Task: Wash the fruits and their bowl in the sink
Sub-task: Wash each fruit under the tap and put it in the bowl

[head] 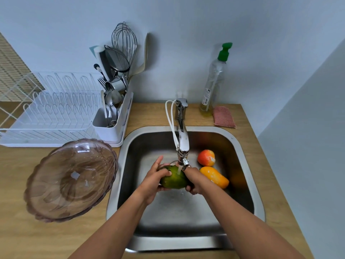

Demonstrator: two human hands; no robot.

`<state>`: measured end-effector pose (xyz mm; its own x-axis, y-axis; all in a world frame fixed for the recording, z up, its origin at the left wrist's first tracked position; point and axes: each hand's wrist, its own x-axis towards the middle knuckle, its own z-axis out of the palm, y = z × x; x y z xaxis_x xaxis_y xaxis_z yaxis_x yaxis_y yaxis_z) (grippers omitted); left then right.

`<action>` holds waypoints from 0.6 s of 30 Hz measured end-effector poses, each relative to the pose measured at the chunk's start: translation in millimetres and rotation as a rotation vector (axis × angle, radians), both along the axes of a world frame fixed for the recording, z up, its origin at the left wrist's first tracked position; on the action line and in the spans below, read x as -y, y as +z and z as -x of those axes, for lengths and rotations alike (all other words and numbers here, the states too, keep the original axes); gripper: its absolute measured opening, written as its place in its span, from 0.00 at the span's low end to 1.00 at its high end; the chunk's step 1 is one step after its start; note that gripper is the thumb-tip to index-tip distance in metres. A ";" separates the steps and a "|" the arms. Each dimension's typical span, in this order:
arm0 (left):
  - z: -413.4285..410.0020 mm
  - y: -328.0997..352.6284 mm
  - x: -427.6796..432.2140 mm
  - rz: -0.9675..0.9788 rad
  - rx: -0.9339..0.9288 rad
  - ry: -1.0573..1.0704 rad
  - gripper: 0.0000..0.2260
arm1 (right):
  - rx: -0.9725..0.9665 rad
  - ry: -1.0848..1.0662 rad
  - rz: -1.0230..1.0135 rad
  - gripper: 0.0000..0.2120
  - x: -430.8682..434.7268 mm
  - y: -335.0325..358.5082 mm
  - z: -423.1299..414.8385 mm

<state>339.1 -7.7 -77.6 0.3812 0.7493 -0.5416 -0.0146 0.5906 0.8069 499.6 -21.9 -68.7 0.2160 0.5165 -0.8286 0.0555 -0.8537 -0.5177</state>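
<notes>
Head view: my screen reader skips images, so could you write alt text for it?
Both hands, left hand and right hand, hold a green fruit under the running tap over a steel sink. A red-orange fruit and a yellow fruit lie in the basin; a clear pinkish bowl sits on the counter left of it.

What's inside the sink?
Inside the sink: a green fruit held by both hands under running water, a red-orange fruit, a yellow one. The hands hide the drain.

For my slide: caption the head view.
Both hands rinse a green oval fruit under the running chrome tap.
</notes>
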 end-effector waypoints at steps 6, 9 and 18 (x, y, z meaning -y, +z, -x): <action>-6.4 1.9 -4.3 0.234 -0.033 0.040 0.20 | 0.395 0.085 -0.349 0.16 4.7 -3.8 5.7; -3.1 4.3 -6.2 0.271 -0.200 -0.147 0.29 | 0.583 0.173 -0.475 0.17 13.0 -3.0 9.5; -3.9 -2.1 -3.6 0.079 -0.182 -0.058 0.17 | 0.484 0.249 -0.332 0.17 2.6 -2.2 9.4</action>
<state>343.0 -4.1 -79.7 0.3125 0.6817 -0.6615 0.1634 0.6474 0.7444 490.2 -24.5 -70.9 0.3663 0.8120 -0.4545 0.5259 -0.5836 -0.6187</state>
